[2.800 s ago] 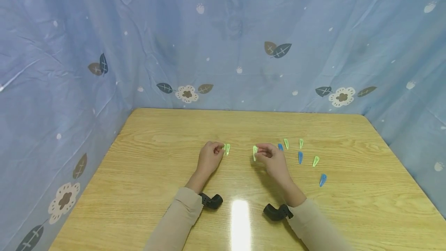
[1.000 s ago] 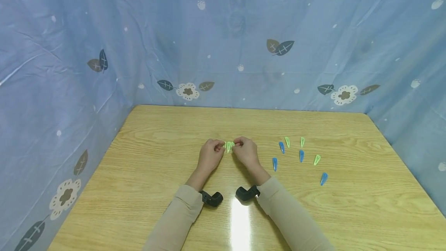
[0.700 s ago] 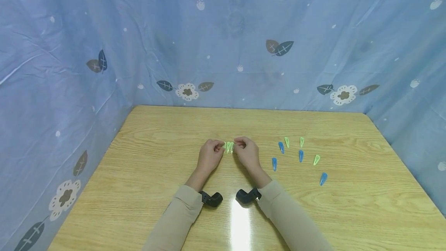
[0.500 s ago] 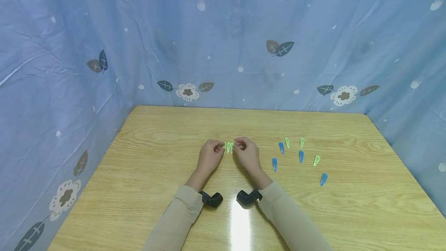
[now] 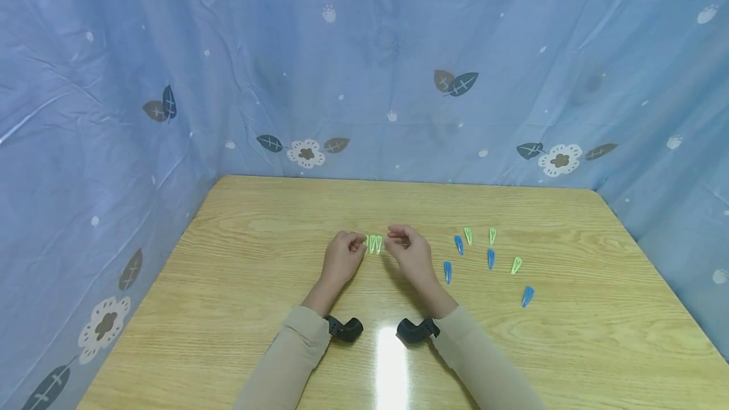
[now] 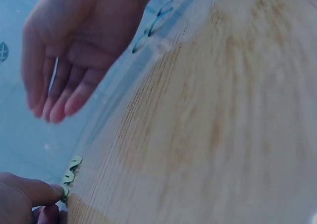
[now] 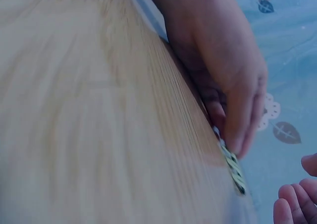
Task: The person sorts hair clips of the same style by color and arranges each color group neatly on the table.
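Three green snap hair clips lie side by side on the wooden table, with the middle clip [image 5: 372, 244] and the right-hand clip [image 5: 378, 245] in plain sight. My left hand [image 5: 342, 258] pinches the leftmost green hair clip [image 6: 65, 194] between thumb and forefinger, partly covering it. Just right of the row, my right hand [image 5: 411, 253] hovers with relaxed, parted fingers and nothing between them. In the left wrist view the right hand [image 6: 84, 50] hangs with fingers extended; the right wrist view shows its fingertips [image 7: 285, 211] away from the clips.
To the right are scattered several blue hair clips, among them a near one [image 5: 447, 272] and a far-right one [image 5: 528, 296], and three green ones, including one by the back [image 5: 492, 236]. A blue patterned curtain [image 5: 387, 81] hangs behind the table [image 5: 256, 220].
My right hand has brought a green hair clip leftward, set it at the row's right end, let go and drawn slightly away. The left hand has stayed at the leftmost clip.
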The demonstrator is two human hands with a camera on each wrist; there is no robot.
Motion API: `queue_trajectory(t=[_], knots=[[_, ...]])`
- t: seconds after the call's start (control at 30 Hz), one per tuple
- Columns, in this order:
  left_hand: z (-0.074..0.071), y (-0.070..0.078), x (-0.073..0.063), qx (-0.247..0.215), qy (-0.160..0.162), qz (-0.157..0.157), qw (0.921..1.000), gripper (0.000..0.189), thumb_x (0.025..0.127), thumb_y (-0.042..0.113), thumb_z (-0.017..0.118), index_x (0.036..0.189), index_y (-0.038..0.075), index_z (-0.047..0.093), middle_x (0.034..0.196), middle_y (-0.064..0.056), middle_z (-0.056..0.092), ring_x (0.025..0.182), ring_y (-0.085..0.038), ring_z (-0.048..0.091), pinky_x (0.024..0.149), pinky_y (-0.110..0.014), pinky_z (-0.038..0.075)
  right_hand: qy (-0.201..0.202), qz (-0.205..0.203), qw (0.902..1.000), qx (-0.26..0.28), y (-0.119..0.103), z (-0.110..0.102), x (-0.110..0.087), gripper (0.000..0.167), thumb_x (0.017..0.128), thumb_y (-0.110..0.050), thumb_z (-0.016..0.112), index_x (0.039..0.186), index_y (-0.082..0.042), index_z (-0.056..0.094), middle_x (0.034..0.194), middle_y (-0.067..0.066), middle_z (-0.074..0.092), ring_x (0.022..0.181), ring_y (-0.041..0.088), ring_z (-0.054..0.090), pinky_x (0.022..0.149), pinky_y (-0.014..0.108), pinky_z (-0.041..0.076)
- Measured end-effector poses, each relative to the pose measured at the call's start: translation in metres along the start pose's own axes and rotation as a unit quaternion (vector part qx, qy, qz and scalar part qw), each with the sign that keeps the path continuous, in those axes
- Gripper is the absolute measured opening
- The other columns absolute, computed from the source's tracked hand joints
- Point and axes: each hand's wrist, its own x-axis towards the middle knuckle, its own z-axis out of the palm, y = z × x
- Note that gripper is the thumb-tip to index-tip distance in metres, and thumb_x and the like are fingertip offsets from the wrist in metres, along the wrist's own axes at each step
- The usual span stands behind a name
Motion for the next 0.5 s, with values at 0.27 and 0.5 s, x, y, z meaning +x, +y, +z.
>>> queue_trajectory(t=[0.27, 0.5], knots=[[0.0, 0.0, -0.001, -0.007, 0.002, 0.0, 1.0, 0.016, 0.086, 0.003, 0.067, 0.101, 0.001, 0.071, 0.082, -0.003, 0.056, 0.073, -0.012, 0.053, 0.065, -0.023, 0.048, -0.031, -0.019, 0.9993, 0.003, 0.003, -0.041, -0.009, 0.04, 0.089, -0.01, 0.067, 0.124, 0.005, 0.056, 0.12, 0.021, 0.06, 0.109, 0.027, 0.059, 0.09, 0.024, 0.049], [-0.001, 0.001, -0.001, -0.009, 0.0, -0.001, 1.0, 0.017, 0.086, 0.004, 0.067, 0.102, 0.0, 0.071, 0.081, -0.003, 0.056, 0.073, -0.013, 0.053, 0.065, -0.024, 0.048, -0.025, -0.043, 0.9986, -0.017, 0.002, -0.081, -0.021, 0.042, 0.091, -0.01, 0.065, 0.127, 0.007, 0.052, 0.125, 0.023, 0.056, 0.115, 0.032, 0.055, 0.091, 0.017, 0.045]])
